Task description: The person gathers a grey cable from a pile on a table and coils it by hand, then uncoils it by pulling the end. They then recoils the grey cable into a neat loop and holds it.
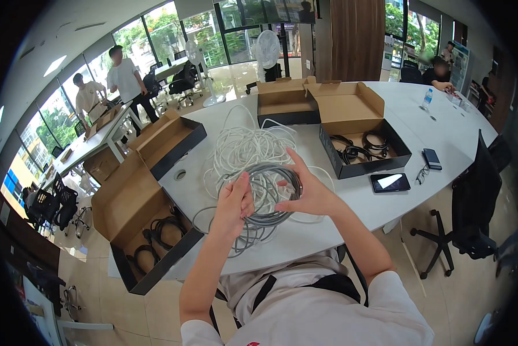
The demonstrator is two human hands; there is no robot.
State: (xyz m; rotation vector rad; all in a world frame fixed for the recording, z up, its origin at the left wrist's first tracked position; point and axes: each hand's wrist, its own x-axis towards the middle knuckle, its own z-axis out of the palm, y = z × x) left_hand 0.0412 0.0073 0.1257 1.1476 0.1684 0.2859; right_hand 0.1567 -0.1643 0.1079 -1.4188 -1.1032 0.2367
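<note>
A coil of grey cable (270, 218) is held up between my two hands, above the near part of the white table. My left hand (234, 202) is closed around the coil's left side, thumb pointing up. On the right side, my right hand (312, 189) cradles the loops; its thumb and index finger are spread, and a fingertip shows inside the ring. Loose grey loops hang below the left hand. Just beyond the coil lies a tangled heap of white cable (250, 144), partly hidden by the hands.
Open boxes with black cables stand at the left (149, 254) and right (363, 153); two more boxes (178, 144) (288, 101) sit farther back. A phone (390, 183), a dark case (432, 159) and a bottle (427, 99) lie or stand rightward. People are in the background.
</note>
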